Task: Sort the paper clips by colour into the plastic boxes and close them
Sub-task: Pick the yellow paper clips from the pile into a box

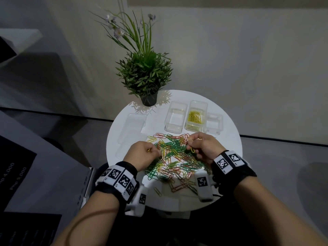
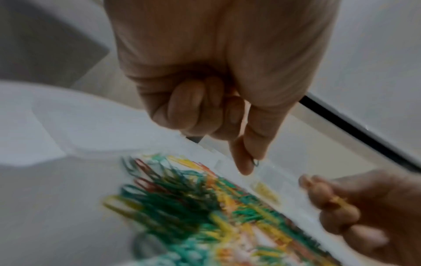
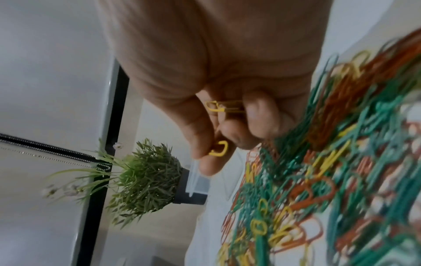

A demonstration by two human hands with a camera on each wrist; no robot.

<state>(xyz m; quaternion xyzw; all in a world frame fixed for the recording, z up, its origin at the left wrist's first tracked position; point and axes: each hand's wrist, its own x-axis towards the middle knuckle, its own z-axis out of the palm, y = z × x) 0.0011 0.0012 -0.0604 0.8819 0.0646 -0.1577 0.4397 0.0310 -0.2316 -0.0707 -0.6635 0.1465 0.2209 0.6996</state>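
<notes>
A mixed pile of green, orange and yellow paper clips (image 1: 174,157) lies in the middle of the round white table (image 1: 229,139). My left hand (image 1: 156,153) is at the pile's left edge with its fingers curled, and it holds a yellow clip (image 1: 149,150). In the left wrist view its thumb and forefinger (image 2: 244,162) pinch together over the pile. My right hand (image 1: 190,146) hovers over the pile's right side and holds yellow clips (image 3: 224,107) in its curled fingers, with one more (image 3: 218,149) pinched at the fingertips. Behind the pile stand an empty clear box (image 1: 175,119) and a box with yellow clips (image 1: 195,118).
A small clear box or lid (image 1: 213,124) stands right of the yellow box. Clear lids (image 1: 133,128) lie on the table's left side. A potted plant (image 1: 148,80) stands at the far edge. A few stray clips (image 1: 158,190) lie near the front edge.
</notes>
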